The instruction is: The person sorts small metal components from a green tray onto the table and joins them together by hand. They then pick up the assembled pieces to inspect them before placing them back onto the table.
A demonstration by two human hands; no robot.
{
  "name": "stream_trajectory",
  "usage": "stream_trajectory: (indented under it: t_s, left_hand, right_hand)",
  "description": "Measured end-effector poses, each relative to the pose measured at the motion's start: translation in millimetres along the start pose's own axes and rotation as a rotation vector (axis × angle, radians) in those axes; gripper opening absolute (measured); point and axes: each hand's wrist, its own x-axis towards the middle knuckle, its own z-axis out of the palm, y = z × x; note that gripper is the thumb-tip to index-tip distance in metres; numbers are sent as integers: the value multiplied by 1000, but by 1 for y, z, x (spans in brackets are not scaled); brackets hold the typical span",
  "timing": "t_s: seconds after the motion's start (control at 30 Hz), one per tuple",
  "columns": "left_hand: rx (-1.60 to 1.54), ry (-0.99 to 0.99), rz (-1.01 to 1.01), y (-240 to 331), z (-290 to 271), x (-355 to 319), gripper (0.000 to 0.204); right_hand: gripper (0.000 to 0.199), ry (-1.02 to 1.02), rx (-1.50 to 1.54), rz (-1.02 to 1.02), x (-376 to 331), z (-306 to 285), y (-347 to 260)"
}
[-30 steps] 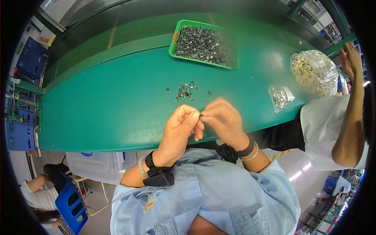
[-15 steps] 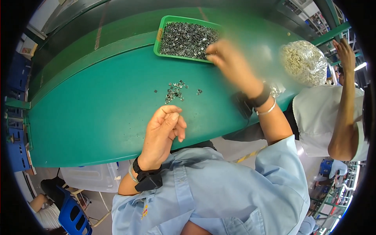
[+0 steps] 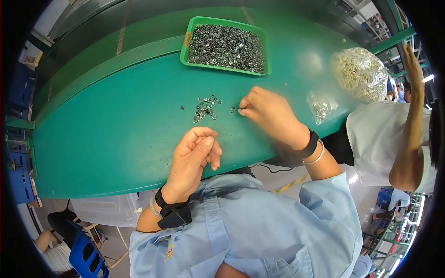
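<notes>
A green bench (image 3: pixel 116 134) with a curved front edge is observed across the view. 1 green tray (image 3: pixel 187 39), filled with small grey metal pieces, is seated at the far middle of the bench. 1 large clear bag (image 3: pixel 359 74) of pale metal pieces is placed at the far right, and 1 smaller clear bag (image 3: pixel 321 107) of similar pieces lies just beside it, nearer the bench edge. A co-worker in a white shirt (image 3: pixel 375 139) is noted at the right, 1 arm (image 3: pixel 410 116) raised. Blue crates (image 3: pixel 18 88) are stacked at the far left. A blue chair (image 3: pixel 85 257) stands on the floor at lower left.
</notes>
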Motion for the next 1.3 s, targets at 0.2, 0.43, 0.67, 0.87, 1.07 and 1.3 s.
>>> stream_trajectory:
  t_s: [0.2, 0.43, 0.67, 0.87, 1.07, 1.3]
  left_hand:
    - [94, 0, -11, 2, 9, -1, 17]
    - [136, 25, -32, 1, 25, 8, 19]
    - [91, 7, -46, 1, 22, 6, 20]
    - [-21, -65, -93, 2, 14, 4, 20]
    - [17, -39, -78, 2, 16, 2, 21]
    - [104, -2, -36, 1, 16, -2, 22]
  right_hand:
    - [12, 17, -121, -85, -5, -8, -3]
    - [18, 161, 96, -230, -14, -6, -36]
    - [21, 223, 192, -244, -21, 8, -42]
    - [22, 242, 334, -212, -23, 16, -44]
    - [21, 240, 401, -169, -23, 17, -47]
    - [20, 257, 328, -212, -23, 20, -48]
